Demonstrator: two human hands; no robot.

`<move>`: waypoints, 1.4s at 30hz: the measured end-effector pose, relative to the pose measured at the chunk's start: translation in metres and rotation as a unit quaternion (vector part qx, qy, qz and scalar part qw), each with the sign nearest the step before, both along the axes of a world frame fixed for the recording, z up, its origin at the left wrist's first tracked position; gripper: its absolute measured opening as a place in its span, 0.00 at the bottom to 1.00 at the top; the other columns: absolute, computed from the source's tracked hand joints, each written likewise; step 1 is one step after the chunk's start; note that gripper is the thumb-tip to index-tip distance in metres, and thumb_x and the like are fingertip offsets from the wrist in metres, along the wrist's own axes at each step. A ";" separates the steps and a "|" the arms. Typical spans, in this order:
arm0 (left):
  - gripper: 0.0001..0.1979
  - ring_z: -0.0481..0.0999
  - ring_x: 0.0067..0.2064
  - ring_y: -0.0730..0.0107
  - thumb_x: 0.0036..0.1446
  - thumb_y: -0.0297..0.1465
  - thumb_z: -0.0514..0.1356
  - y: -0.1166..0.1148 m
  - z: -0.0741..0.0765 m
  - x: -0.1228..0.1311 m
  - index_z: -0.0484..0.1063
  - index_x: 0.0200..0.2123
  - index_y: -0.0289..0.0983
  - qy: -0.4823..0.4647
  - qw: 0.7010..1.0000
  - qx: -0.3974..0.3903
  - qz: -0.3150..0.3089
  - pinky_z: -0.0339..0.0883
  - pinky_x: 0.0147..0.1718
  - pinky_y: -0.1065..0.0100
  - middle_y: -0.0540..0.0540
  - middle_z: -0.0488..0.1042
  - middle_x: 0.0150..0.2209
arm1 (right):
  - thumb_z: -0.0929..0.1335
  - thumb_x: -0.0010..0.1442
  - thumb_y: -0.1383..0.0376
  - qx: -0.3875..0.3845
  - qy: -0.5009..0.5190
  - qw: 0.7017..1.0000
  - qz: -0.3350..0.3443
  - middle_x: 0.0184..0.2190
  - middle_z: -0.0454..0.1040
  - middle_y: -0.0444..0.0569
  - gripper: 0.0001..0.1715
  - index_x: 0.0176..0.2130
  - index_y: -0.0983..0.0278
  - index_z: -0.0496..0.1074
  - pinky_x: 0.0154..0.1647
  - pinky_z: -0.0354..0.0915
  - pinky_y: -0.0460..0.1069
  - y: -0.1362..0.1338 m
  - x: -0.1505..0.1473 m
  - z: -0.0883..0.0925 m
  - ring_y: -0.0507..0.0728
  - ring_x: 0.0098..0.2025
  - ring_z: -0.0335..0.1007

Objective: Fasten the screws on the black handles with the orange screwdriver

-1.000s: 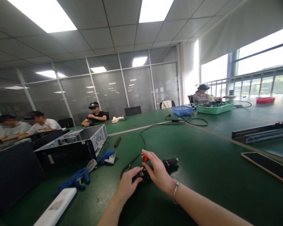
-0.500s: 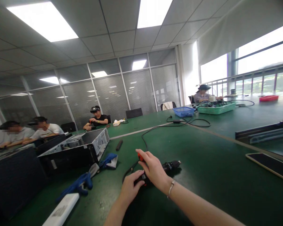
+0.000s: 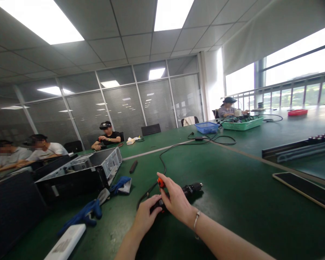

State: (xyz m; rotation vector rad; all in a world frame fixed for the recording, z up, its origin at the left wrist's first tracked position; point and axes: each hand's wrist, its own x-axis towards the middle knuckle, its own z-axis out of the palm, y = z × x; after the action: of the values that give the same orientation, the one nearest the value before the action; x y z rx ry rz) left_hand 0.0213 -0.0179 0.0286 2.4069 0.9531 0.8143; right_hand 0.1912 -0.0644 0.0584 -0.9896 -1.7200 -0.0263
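A black electric screwdriver (image 3: pixel 192 189) lies on the green table, its chuck end pointing right and its middle covered by my hands. My left hand (image 3: pixel 147 213) is closed around its rear end, thumb and fingers on either side of the body. Above the tool, my right hand (image 3: pixel 174 198) pinches a small orange-red piece (image 3: pixel 160 182) between thumb and fingers; what it belongs to is hidden. A black cord (image 3: pixel 145 195) curves out on the left beside my left hand.
An open computer case (image 3: pixel 76 180) stands left, with blue gloves (image 3: pixel 83 213) and a white box (image 3: pixel 66 242) nearer me. A dark bar (image 3: pixel 133 167) lies ahead. Blue (image 3: pixel 206 127) and green baskets (image 3: pixel 243 124) stand farther back. A phone-like slab (image 3: pixel 306 187) lies right. Several people sit around.
The view has shifted slightly, so everything sits a little farther left. Both hands keep their places on the screwdriver and the orange-red piece, which shows more now.
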 end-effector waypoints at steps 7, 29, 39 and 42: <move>0.24 0.71 0.54 0.58 0.51 0.27 0.61 0.003 -0.002 -0.003 0.70 0.54 0.42 0.017 0.999 -0.004 0.032 0.60 0.57 0.60 0.45 0.72 0.53 | 0.60 0.61 0.73 -0.005 -0.012 1.000 0.000 0.43 0.69 0.50 0.31 0.62 0.57 0.53 0.44 0.69 0.52 0.001 0.002 -0.001 0.55 0.42 0.69; 0.22 0.77 0.46 0.56 0.45 0.29 0.64 0.008 -0.002 -0.017 0.76 0.48 0.38 -0.008 0.994 -0.067 0.083 0.67 0.49 0.62 0.46 0.78 0.45 | 0.61 0.63 0.72 0.092 0.064 0.992 0.054 0.46 0.69 0.51 0.30 0.62 0.57 0.53 0.48 0.68 0.52 -0.007 0.000 -0.002 0.55 0.46 0.68; 0.10 0.76 0.37 0.63 0.50 0.29 0.63 -0.003 0.004 -0.006 0.79 0.38 0.38 0.009 0.999 -0.019 0.044 0.66 0.37 0.70 0.50 0.80 0.35 | 0.60 0.63 0.72 0.062 0.039 0.994 0.083 0.46 0.68 0.52 0.31 0.62 0.57 0.53 0.47 0.69 0.52 -0.007 -0.012 -0.013 0.55 0.45 0.67; 0.11 0.76 0.38 0.63 0.49 0.28 0.62 -0.002 0.001 -0.006 0.78 0.39 0.39 0.004 0.999 -0.021 0.046 0.65 0.38 0.70 0.50 0.80 0.36 | 0.60 0.63 0.72 0.047 0.018 0.995 0.081 0.46 0.69 0.52 0.31 0.63 0.57 0.52 0.47 0.69 0.52 -0.007 -0.011 -0.013 0.55 0.46 0.68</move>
State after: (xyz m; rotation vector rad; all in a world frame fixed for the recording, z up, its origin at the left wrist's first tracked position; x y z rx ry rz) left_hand 0.0156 -0.0198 0.0299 2.3468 1.0804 0.8093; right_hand 0.1803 -0.0714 0.0452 -0.7740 -1.7448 0.0153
